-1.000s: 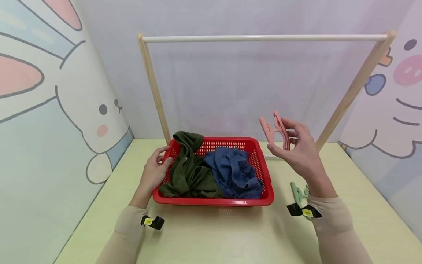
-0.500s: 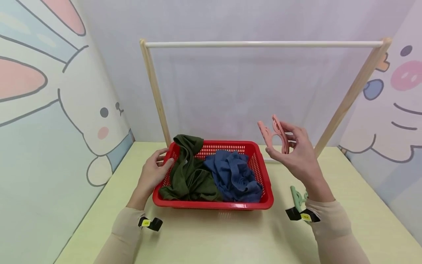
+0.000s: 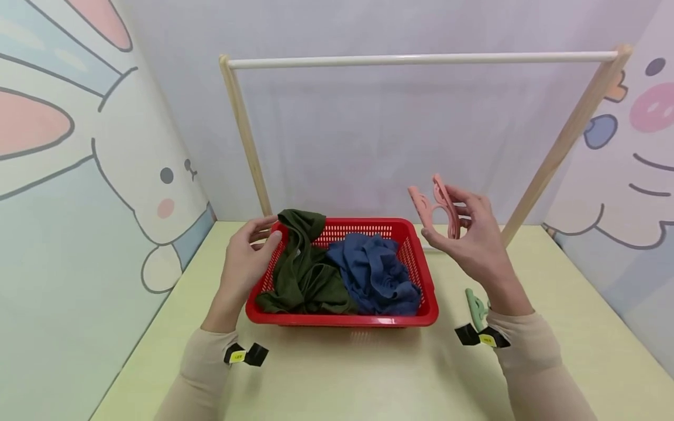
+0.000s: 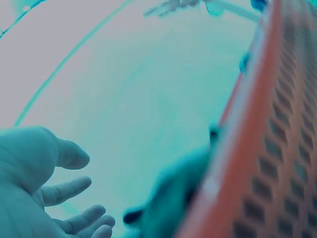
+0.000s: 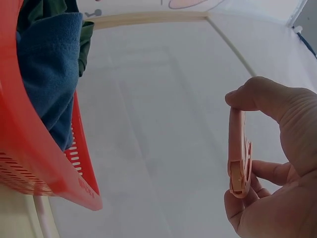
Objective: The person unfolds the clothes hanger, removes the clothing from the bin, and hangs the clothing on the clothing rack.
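Note:
My right hand (image 3: 476,245) pinches a pink folding hanger (image 3: 446,202) between thumb and fingers, raised to the right of the red plastic basket (image 3: 342,320). The hanger's two arms are folded upward, and the right wrist view shows its narrow edge. My left hand (image 3: 247,260) is at the basket's far left corner, fingers relaxed; in the left wrist view, a gap separates it from the basket's side. Inside the basket, a crumpled dark green garment (image 3: 310,286) fills the left and a blue garment (image 3: 376,278) the right.
Behind the basket stands a rack with a white rail (image 3: 421,59) and wooden posts (image 3: 566,146). A green folding hanger (image 3: 475,307) lies on the table (image 3: 337,374), partly hidden by my right wrist. Walls with cartoon animals (image 3: 163,169) border both sides.
My left hand has eased off the basket's rim and moved slightly forward. My right hand, with the pink hanger, has drifted a little left. Both garments keep their places.

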The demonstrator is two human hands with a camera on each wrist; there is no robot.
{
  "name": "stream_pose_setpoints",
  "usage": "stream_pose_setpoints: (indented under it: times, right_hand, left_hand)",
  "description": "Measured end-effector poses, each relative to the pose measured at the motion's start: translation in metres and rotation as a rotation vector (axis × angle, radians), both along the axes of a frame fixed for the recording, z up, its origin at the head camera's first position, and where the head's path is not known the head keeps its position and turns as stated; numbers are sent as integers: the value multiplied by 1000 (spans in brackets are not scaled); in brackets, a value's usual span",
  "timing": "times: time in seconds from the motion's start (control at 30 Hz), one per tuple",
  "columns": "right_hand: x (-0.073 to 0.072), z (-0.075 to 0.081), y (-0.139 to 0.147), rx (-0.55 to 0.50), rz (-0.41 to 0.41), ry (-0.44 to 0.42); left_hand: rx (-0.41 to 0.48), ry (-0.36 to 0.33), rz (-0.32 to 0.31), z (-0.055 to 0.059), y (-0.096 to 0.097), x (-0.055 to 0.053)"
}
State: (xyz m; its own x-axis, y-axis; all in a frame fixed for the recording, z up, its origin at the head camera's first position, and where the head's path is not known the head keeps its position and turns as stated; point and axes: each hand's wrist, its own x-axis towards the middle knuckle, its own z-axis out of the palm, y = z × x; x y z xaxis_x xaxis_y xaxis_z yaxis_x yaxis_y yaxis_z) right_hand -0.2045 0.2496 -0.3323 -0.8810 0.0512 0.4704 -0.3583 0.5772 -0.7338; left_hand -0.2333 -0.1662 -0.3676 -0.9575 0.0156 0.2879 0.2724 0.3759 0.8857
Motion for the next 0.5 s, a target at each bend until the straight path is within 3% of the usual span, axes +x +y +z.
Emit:
stream_pose_setpoints:
  times: [0.13,0.3,0.5]
  right_hand:
    - [-1,0,-2,4,1,4]
    - [1,1,-2,8,-9,21]
    - [3,2,-7,19,0,54]
  left_hand:
    - [87,40,-79,12,21,4]
    - [134,73,-179,25,47,5]
    - [155,82,-220,34,73,6]
